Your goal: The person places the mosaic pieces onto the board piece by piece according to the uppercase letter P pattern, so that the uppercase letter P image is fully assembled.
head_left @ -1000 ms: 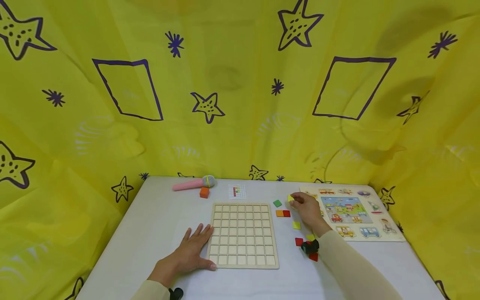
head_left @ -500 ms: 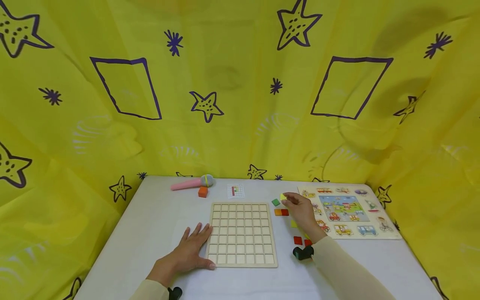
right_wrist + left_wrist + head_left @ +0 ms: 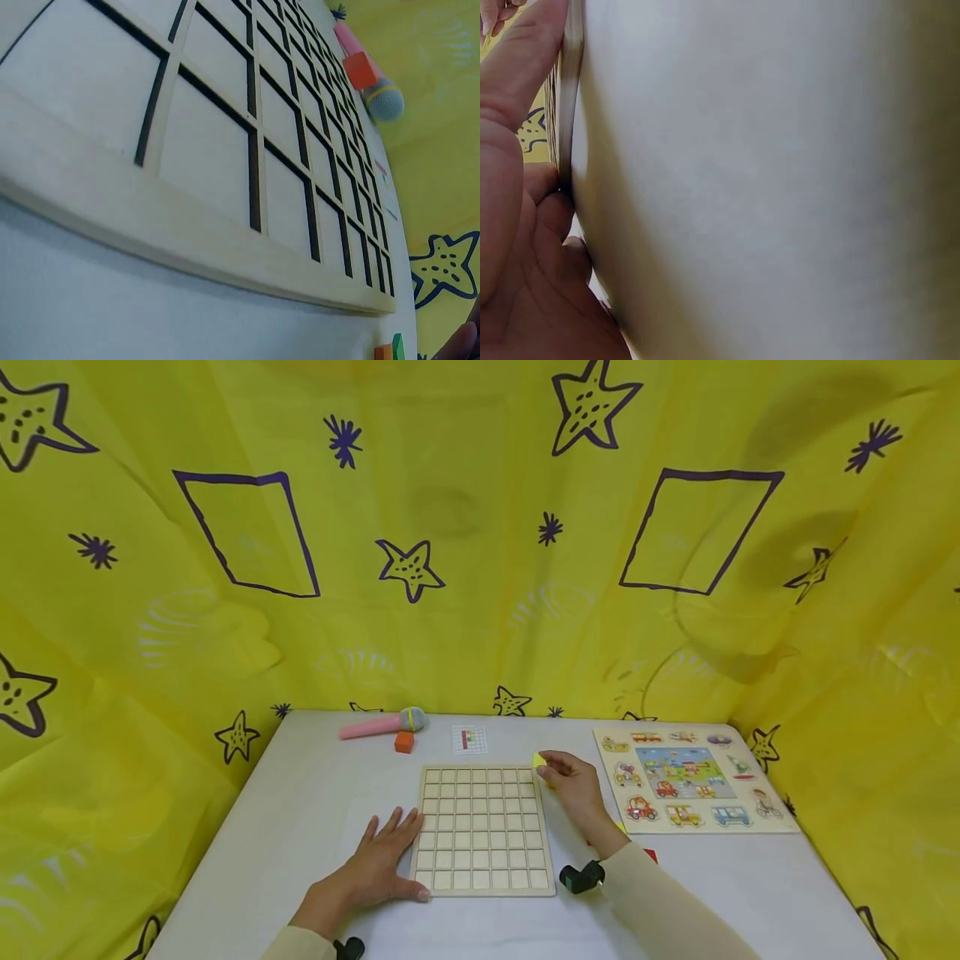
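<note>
A light wooden grid board (image 3: 483,827) lies flat on the table, its square cells bare. My left hand (image 3: 382,864) rests at the board's left edge, fingers spread and straight, thumb at the lower left corner. In the left wrist view, the left fingers (image 3: 525,67) lie along the board's side. My right hand (image 3: 577,785) pinches a small yellow square tile (image 3: 539,761) between thumb and fingertips at the board's far right corner. The right wrist view shows the board's rim (image 3: 225,259) close up, with the right fingertips (image 3: 461,343) at the lower right; the tile is out of sight there.
At the back lie a pink toy microphone (image 3: 382,723), an orange-red cube (image 3: 404,742) and a small pattern card (image 3: 469,740). A picture puzzle (image 3: 686,818) lies at right. The right arm partly hides loose tiles, including a red tile (image 3: 651,855).
My right hand has carried the yellow tile leftward, from beside the puzzle to the board's far right corner. The left hand has stayed at the board's edge.
</note>
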A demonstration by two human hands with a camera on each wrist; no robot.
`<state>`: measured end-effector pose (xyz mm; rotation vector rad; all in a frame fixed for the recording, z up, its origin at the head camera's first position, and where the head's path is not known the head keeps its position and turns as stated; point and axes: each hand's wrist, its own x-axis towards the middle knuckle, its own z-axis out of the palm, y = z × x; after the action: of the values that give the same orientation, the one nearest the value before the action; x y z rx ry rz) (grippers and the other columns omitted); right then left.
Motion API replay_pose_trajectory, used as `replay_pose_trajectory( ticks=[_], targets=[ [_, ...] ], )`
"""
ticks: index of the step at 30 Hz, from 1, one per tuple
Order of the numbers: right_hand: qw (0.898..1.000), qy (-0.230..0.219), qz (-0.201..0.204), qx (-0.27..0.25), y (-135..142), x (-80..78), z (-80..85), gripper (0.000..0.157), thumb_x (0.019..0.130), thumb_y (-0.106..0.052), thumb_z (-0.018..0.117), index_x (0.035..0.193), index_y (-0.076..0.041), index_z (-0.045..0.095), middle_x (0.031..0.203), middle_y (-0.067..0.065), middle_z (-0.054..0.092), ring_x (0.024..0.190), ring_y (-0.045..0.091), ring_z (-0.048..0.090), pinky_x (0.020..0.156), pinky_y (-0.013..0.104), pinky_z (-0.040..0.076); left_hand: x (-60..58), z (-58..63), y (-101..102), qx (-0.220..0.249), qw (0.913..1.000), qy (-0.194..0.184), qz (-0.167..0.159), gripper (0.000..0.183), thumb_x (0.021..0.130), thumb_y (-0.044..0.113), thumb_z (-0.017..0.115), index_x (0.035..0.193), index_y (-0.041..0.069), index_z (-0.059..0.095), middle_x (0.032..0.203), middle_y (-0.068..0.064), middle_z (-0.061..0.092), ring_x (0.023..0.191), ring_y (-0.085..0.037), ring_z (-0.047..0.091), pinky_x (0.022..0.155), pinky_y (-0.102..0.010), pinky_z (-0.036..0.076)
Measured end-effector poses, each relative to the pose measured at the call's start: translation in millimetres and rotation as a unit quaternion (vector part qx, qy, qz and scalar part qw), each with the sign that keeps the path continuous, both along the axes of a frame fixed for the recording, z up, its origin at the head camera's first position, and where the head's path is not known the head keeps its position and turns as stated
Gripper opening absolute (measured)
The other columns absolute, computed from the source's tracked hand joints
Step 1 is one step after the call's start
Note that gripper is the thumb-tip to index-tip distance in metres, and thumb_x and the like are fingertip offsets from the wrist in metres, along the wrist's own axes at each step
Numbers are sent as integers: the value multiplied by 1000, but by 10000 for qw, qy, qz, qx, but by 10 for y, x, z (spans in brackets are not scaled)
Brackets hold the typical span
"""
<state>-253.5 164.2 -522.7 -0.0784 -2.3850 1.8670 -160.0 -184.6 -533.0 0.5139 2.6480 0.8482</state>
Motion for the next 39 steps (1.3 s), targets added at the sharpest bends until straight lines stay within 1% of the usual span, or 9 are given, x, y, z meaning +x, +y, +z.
replay_pose_trajectory(
  ticks=[7, 11, 16, 21, 25, 28, 32, 35, 39],
  targets=[
    [9999, 62, 71, 54, -164, 46, -9, 23, 93, -3, 78, 116, 0, 78, 94, 8, 72, 83, 10, 59, 66, 16, 50, 43, 16, 1, 172, 9998, -86, 7, 124, 71, 50, 93, 165, 0, 29, 174, -19, 24, 163, -44, 8, 128, -68, -8],
    [9999, -23, 92, 142, -230, 53, -54, 22, 93, -4, 78, 115, -1, 78, 96, 6, 72, 85, 11, 59, 68, 16, 50, 41, -5, -4, 197, 9998, -76, 16, 122, 72, 49, 93, 164, 0, 30, 174, -19, 25, 163, -45, 10, 128, -68, -7],
    [9996, -57, 193, 203, -297, 34, -112, 22, 94, -5, 78, 115, -3, 79, 101, 8, 73, 90, 12, 61, 71, 16, 52, 4, -7, -6, 64, 10000, -25, 19, 121, 72, 50, 93, 164, 1, 32, 173, -18, 27, 163, -44, 12, 128, -69, -4],
    [9982, -117, 383, 447, -377, 38, -120, 21, 94, -8, 78, 115, -7, 80, 105, 7, 73, 94, 15, 62, 75, 19, 54, -50, 34, 17, -150, 9999, -27, 51, 126, 68, 53, 95, 165, 3, 32, 174, -15, 27, 163, -42, 12, 128, -70, -4],
    [9964, -135, 496, 680, -442, 41, -130, 21, 94, -10, 79, 115, -8, 80, 104, 6, 72, 92, 18, 59, 76, 24, 52, -63, 63, 31, -168, 9997, -135, 63, 128, 66, 52, 96, 165, 2, 31, 175, -14, 26, 164, -41, 11, 128, -70, -6],
    [9953, -161, 520, 801, -476, 36, -158, 20, 94, -9, 78, 114, -8, 80, 101, 6, 70, 88, 19, 56, 74, 26, 49, -60, 63, 31, -139, 9998, -158, 50, 128, 66, 51, 96, 165, 2, 31, 175, -15, 25, 164, -42, 10, 127, -70, -7],
    [9938, -194, 582, 923, -498, 30, -211, 20, 93, -7, 78, 113, -8, 80, 100, 5, 70, 85, 16, 55, 73, 23, 48, -58, 51, 29, -114, 9998, -151, 52, 128, 66, 51, 96, 165, 3, 30, 175, -15, 25, 164, -42, 10, 128, -69, -7],
    [9923, -98, 644, 1058, -517, 37, -232, 20, 93, -5, 78, 113, -6, 80, 100, 7, 71, 86, 16, 54, 74, 24, 48, -56, 39, 24, -128, 9998, -127, 55, 128, 67, 51, 96, 165, 2, 30, 174, -15, 25, 164, -42, 11, 128, -69, -7],
    [9887, -61, 702, 1326, -541, 52, -245, 21, 93, -6, 79, 115, -7, 80, 102, 6, 71, 91, 17, 55, 77, 28, 50, -55, 28, 15, -147, 9998, -122, 89, 128, 67, 51, 96, 165, 3, 31, 174, -15, 26, 164, -41, 11, 128, -69, -7]
  ],
)
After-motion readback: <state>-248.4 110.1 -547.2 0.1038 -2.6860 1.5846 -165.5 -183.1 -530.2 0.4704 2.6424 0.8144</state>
